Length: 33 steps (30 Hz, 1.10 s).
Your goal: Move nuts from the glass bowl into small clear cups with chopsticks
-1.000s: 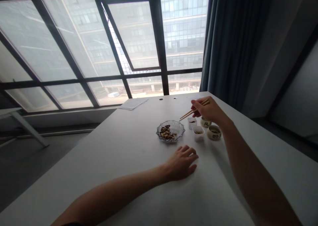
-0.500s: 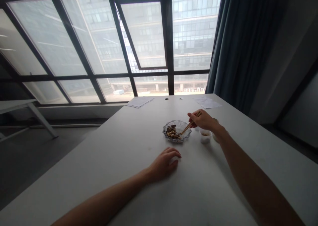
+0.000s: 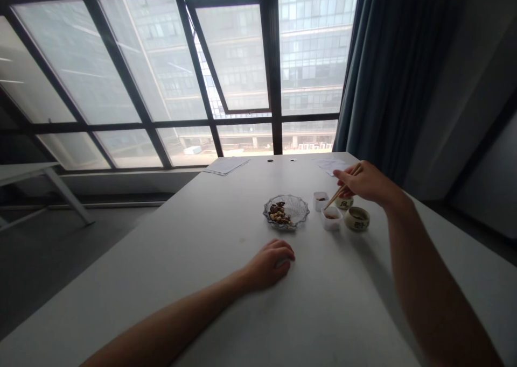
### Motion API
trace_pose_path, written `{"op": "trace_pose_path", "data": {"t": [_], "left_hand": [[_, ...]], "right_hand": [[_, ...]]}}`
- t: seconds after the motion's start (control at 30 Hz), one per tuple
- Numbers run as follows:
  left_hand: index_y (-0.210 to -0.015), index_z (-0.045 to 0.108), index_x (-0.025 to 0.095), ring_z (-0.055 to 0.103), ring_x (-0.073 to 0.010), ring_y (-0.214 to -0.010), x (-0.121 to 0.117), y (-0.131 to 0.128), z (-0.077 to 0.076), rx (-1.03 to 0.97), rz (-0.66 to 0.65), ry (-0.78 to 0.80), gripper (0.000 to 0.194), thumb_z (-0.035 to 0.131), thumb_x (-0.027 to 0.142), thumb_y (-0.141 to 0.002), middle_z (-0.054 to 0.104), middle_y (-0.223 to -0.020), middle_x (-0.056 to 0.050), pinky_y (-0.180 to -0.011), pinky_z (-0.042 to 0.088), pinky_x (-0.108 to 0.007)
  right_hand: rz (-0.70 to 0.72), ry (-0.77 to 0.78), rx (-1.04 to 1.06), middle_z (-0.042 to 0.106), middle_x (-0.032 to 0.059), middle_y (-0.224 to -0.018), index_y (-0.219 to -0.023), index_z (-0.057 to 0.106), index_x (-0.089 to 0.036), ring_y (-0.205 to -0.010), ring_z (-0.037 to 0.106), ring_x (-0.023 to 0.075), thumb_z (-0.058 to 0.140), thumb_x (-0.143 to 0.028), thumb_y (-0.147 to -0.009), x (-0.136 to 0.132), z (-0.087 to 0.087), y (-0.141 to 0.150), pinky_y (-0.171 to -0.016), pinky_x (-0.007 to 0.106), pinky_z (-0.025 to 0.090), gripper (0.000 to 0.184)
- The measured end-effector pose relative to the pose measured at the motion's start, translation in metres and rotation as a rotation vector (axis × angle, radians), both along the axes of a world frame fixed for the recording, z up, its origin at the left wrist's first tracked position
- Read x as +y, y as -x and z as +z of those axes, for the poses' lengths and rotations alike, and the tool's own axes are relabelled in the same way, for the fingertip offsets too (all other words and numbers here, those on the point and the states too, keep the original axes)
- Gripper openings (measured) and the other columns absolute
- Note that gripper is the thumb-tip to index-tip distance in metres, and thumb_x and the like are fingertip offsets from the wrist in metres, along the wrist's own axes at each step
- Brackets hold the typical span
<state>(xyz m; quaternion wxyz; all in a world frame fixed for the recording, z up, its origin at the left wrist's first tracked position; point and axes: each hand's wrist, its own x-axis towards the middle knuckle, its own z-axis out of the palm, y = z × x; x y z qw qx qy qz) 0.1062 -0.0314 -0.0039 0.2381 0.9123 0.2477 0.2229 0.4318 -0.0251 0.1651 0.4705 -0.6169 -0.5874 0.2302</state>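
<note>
My right hand point(image 3: 365, 181) is closed around a pair of chopsticks point(image 3: 336, 195). Their tips point down at the front small white plastic cup point(image 3: 332, 225), which holds a little brown food. Behind it is a second white cup point(image 3: 321, 204) with dark bits inside. Two small ceramic cups with dark characters sit beside them: one in front point(image 3: 357, 219), another point(image 3: 344, 203) partly under my right hand. To the left, a clear glass dish point(image 3: 299, 212) carries a heap of mixed nuts or dried pieces point(image 3: 279, 214). My left hand point(image 3: 269, 265) rests loosely curled on the table, holding nothing.
The white table point(image 3: 194, 238) reaches toward the windows. Paper sheets lie at its far left point(image 3: 226, 166) and some paper point(image 3: 329, 166) at its far right. A dark blue curtain point(image 3: 388, 87) hangs on the right. Another white table point(image 3: 28, 170) stands at left.
My right hand has moved right with the chopsticks, from the glass dish to the white cups. The ceramic cups show more now. My left hand stays put, its fingers slightly more curled.
</note>
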Motion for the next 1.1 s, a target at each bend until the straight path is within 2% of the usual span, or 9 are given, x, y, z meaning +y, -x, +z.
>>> {"op": "trace_pose_path", "data": {"t": [0.1, 0.23, 0.33, 0.47, 0.6, 0.73, 1.1], "left_hand": [[-0.106, 0.073, 0.022, 0.060, -0.0236, -0.115, -0.002, 0.000, 0.003, 0.008, -0.009, -0.001, 0.020, 0.062, 0.015, -0.091, 0.070, -0.118, -0.007, -0.107, 0.049, -0.036], [-0.107, 0.073, 0.022, 0.060, -0.0239, -0.115, -0.004, 0.002, 0.006, 0.013, -0.017, 0.001, 0.020, 0.061, 0.015, -0.091, 0.070, -0.119, -0.007, -0.108, 0.048, -0.036], [-0.107, 0.072, 0.022, 0.060, -0.0239, -0.114, -0.003, 0.004, 0.005, 0.007, -0.020, -0.003, 0.021, 0.061, 0.014, -0.090, 0.070, -0.119, -0.007, -0.108, 0.049, -0.036], [-0.107, 0.073, 0.022, 0.060, -0.0244, -0.114, -0.002, 0.007, 0.003, 0.009, -0.022, -0.005, 0.021, 0.061, 0.015, -0.091, 0.070, -0.118, -0.008, -0.107, 0.049, -0.037], [-0.108, 0.073, 0.022, 0.060, -0.0248, -0.114, -0.001, 0.011, 0.002, 0.012, -0.028, -0.009, 0.020, 0.062, 0.018, -0.092, 0.070, -0.119, -0.008, -0.108, 0.049, -0.038], [-0.108, 0.073, 0.023, 0.060, -0.0238, -0.113, -0.001, 0.013, 0.003, -0.001, -0.030, -0.025, 0.021, 0.062, 0.016, -0.091, 0.070, -0.118, -0.007, -0.107, 0.049, -0.036], [-0.108, 0.073, 0.023, 0.062, -0.0241, -0.114, -0.007, 0.014, 0.010, 0.017, -0.025, -0.032, 0.021, 0.063, 0.016, -0.090, 0.071, -0.118, -0.007, -0.107, 0.050, -0.037]], "right_hand": [[0.034, -0.061, 0.040, 0.077, 0.0137, -0.071, -0.075, 0.074, -0.015, -0.056, 0.075, 0.0244, 0.081, -0.054, -0.083, 0.005, 0.000, 0.011, -0.049, 0.031, 0.064, 0.040], [0.192, -0.078, 0.058, 0.079, 0.0134, -0.079, -0.081, 0.076, -0.014, -0.065, 0.078, 0.0225, 0.075, -0.050, -0.090, 0.014, -0.009, 0.039, -0.056, 0.028, 0.065, 0.037], [0.276, -0.028, 0.041, 0.078, 0.0137, -0.076, -0.076, 0.075, -0.013, -0.063, 0.077, 0.0205, 0.073, -0.047, -0.093, 0.024, -0.025, 0.062, -0.056, 0.025, 0.063, 0.038], [0.354, 0.031, 0.107, 0.078, 0.0132, -0.073, -0.070, 0.071, -0.013, -0.062, 0.077, 0.0207, 0.075, -0.050, -0.091, 0.040, -0.051, 0.085, -0.055, 0.024, 0.062, 0.043], [0.362, 0.053, 0.139, 0.077, 0.0122, -0.069, -0.071, 0.072, -0.012, -0.060, 0.076, 0.0208, 0.076, -0.053, -0.088, 0.052, -0.068, 0.095, -0.053, 0.023, 0.060, 0.044], [0.344, 0.037, 0.103, 0.076, 0.0128, -0.068, -0.071, 0.072, -0.012, -0.059, 0.076, 0.0205, 0.075, -0.055, -0.088, 0.054, -0.072, 0.096, -0.053, 0.023, 0.060, 0.047], [0.327, 0.004, 0.112, 0.076, 0.0125, -0.068, -0.072, 0.072, -0.012, -0.058, 0.075, 0.0208, 0.075, -0.055, -0.088, 0.051, -0.068, 0.097, -0.051, 0.023, 0.059, 0.046]]}}
